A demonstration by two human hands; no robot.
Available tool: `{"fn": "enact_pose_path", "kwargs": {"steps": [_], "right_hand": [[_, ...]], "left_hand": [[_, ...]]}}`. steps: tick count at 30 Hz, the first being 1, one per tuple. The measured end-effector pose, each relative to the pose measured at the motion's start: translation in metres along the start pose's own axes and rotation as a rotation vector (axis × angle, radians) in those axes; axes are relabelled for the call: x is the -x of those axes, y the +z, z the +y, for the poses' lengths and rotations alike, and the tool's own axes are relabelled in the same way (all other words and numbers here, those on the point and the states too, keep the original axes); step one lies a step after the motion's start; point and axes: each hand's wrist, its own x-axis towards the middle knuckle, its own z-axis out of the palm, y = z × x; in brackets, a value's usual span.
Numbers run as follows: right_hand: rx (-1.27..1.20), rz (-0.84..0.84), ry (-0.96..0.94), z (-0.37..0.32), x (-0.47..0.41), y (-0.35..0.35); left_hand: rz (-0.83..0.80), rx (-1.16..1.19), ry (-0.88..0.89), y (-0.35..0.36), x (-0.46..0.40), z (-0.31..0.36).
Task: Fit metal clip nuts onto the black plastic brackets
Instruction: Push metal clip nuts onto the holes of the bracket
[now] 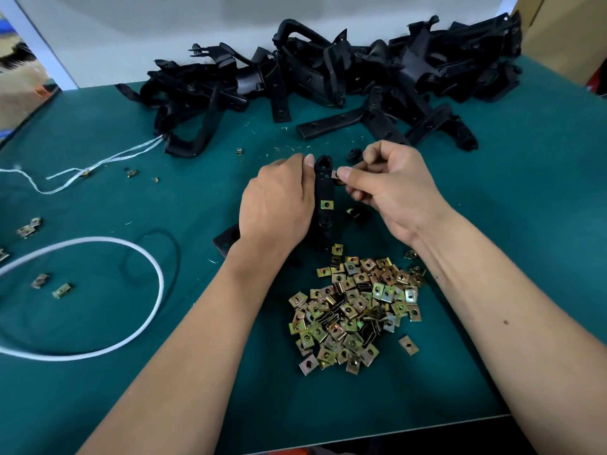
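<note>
Clip-nut heap [356,310] before left hand [276,205] gripping bracket [324,192] (base hidden), right hand [391,188] pinching nut [335,174].

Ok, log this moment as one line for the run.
left hand holds bracket | right hand pinches clip nut at bracket edge | one nut fitted

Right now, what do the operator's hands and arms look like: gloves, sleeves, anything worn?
Both bare. The left hand and right hand have no gloves, and no rings show on the visible fingers. Both forearms are uncovered down to the frame's edge: no sleeves, no watch, no wristband, no cables. The only marking is a small dark spot on the right forearm. Fingernails are short and unpainted.
</note>
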Motion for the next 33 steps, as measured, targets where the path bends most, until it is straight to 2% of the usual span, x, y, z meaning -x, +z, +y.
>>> {"fn": "enact_pose_path", "kwargs": {"steps": [6,13,26,29,33], "right_hand": [[0.135,-0.055,-0.028,-0.002,0.002,-0.004],[0.186,-0.158,-0.05,-0.003,0.003,-0.009],[0.277,-0.279,-0.107,-0.004,0.002,-0.014],[0.122,-0.336,-0.054,-0.004,0.002,-0.015],[-0.032,-0.266,0.0,0.002,0.004,-0.006]], "left_hand": [[-0.063,-0.048,0.03,-0.002,0.002,0.0],[-0.112,-0.03,0.098,-0.004,0.0,-0.002],[-0.107,-0.062,-0.07,-0.004,0.004,0.003],[-0.112,0.025,-0.132,-0.005,0.004,0.005],[-0.064,0.069,-0.203,-0.007,0.001,0.005]]}}
